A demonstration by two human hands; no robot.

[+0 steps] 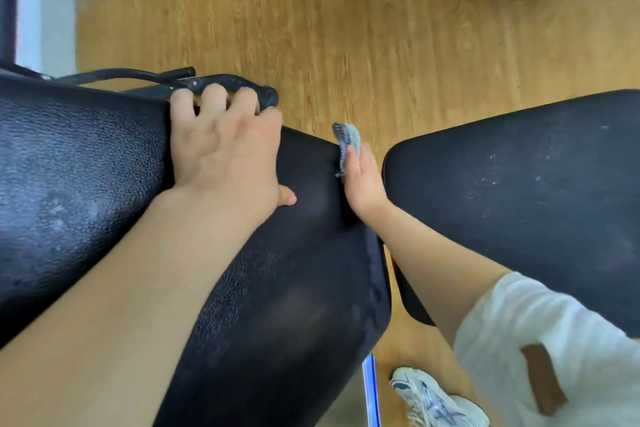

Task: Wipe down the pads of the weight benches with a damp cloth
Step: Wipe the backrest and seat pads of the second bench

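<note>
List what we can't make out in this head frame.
- cloth: mostly hidden behind the right hand and the near pad's edge; dampness cannot be told.
- left hand: fingertips curl over the near pad, grip underneath hidden.
- far pad: cut off by the right frame edge.
- bench frame: mostly hidden below the pad.
</note>
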